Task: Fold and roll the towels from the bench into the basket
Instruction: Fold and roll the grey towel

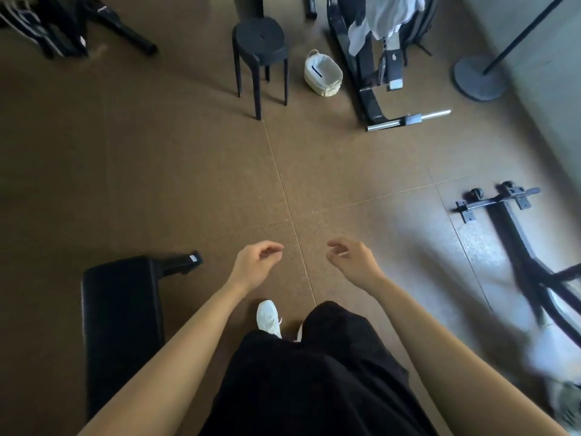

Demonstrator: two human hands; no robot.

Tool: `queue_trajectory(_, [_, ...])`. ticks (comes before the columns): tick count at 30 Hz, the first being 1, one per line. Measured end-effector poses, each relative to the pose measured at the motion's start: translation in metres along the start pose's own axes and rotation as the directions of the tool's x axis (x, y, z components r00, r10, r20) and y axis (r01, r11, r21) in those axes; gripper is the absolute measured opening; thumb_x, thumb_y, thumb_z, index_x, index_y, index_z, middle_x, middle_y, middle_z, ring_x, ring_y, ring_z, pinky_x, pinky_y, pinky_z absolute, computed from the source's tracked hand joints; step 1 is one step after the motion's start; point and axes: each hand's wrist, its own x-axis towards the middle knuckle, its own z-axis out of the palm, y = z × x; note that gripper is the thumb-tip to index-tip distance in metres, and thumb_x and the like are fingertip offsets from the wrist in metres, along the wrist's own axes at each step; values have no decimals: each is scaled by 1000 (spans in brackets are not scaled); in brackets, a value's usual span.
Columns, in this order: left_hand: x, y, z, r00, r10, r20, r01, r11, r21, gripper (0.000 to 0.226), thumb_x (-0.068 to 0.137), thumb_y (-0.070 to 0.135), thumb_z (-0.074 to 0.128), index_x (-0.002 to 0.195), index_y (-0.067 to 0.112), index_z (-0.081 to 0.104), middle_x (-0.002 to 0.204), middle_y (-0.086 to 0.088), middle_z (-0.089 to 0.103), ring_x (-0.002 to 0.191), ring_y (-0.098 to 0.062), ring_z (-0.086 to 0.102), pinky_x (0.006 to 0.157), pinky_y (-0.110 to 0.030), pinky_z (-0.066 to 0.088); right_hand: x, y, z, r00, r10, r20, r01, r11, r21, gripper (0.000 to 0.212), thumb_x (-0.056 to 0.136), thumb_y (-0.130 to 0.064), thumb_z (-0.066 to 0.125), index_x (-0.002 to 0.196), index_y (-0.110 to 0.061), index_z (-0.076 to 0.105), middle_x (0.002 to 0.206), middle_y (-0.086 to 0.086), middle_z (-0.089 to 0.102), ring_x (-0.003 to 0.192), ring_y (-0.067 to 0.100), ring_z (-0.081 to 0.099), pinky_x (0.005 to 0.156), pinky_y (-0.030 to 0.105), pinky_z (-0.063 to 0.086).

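both hands hang over the floor in the lower middle of the frame, the left hand (256,265) and the right hand (352,262), each with fingers loosely curled and holding nothing. the towels (382,17) look to be the pale cloth draped in a heap over the dark-framed table (367,99) at the upper right. a white blur at the lower right edge may be more cloth, but it is too smeared to tell. the basket (323,73), pale and woven with a white lining, stands on the floor just left of that table, beside a black stool (259,39). the cloth should be light, soft and limp, with no shape of its own and nothing to break, and it will likely sag and bunch if grabbed mid-heap. it is probably best taken by pinching two corners along one edge, one per hand, so it hangs flat for folding.
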Motion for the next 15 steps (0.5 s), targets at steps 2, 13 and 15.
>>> queue_trajectory(2, [35, 15, -26, 1000, 5, 15, -5, 1000, 15, 21, 98, 21, 66, 116, 17, 75, 111, 5, 75, 104, -8, 66, 95, -27, 50, 28, -22, -8, 1000, 26, -14, -26, 1000, 13, 31, 102, -20, 58, 132, -16, 63, 114, -2, 62, 100, 17, 62, 61, 2, 40])
queue_trajectory(13, [256, 106, -121, 998, -57, 0, 57, 995, 81, 17, 96, 22, 67, 110, 22, 77, 107, 9, 75, 105, -11, 67, 95, -28, 50, 249, -109, -96, 996, 76, -52, -69, 990, 120, 31, 94, -20, 61, 124, -21, 70, 108, -3, 68, 105, 18, 64, 93, 32, 49])
queue_trajectory(15, [294, 124, -135, 997, -60, 39, 57, 995, 86, 17, 97, 25, 66, 111, 24, 76, 109, 12, 73, 107, -6, 65, 95, -26, 50, 291, -124, -117, 998, 63, -28, -60, 994, 96, 31, 95, -21, 60, 125, -22, 69, 110, -2, 69, 106, 18, 64, 98, 38, 52])
